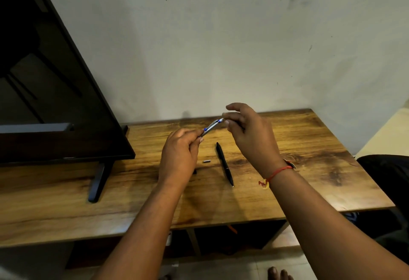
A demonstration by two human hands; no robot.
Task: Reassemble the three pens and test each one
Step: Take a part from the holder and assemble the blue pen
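Observation:
Above the wooden table (309, 146) my left hand (180, 157) grips the lower end of a silver pen with blue accents (211, 127), tilted up to the right. My right hand (247, 131) pinches the pen's upper end with thumb and fingertips. A black pen (224, 163) lies whole on the table between my hands, tip toward me. A small grey pen part (206, 161) lies left of it. A dark piece (194, 171) peeks out beside my left wrist, mostly hidden.
A large black TV (55, 91) on a stand foot (97, 182) fills the table's left side. The wall (221, 47) rises right behind the table. A dark object (385, 182) sits off the right edge. Shelves lie under the tabletop.

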